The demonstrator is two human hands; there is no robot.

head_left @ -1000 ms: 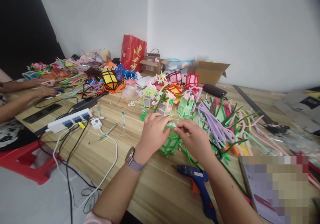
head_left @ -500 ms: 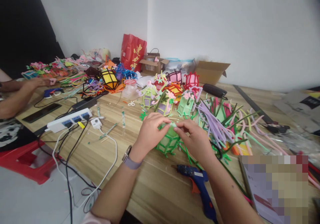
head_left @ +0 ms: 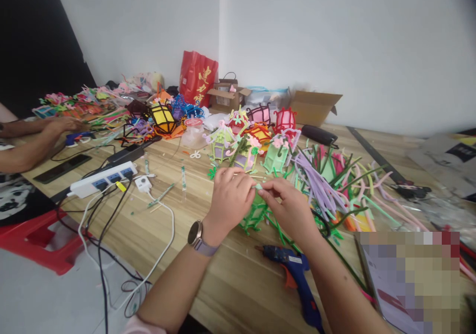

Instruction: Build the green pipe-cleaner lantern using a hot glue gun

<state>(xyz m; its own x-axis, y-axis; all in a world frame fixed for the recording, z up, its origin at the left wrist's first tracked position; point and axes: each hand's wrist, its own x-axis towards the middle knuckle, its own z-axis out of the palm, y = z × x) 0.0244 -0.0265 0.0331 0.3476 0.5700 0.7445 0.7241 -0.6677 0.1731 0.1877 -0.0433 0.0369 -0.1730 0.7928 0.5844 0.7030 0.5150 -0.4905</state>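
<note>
A: Change since half a second ago?
B: Left hand (head_left: 230,197) is now covering more of the green pipe-cleaner lantern frame (head_left: 255,215) on the wooden counter (head_left: 193,254); right hand (head_left: 292,207) fingers are pinching its top closed.

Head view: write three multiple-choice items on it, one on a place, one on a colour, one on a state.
1. Where does the glue gun lie?
A. on the table, nearer the camera than the hands
B. inside the cardboard box
C. on the red stool

2. What colour is the lantern frame between the hands?
A. black
B. green
C. orange

3. How do the left hand and right hand stand?
A. flat on the table
B. both closed on the frame
C. raised, holding nothing

Answers: 1 A, it rests on bare wood below the wrists; 2 B, green rods show under the fingers; 3 B, fingers pinch it from both sides.
</note>
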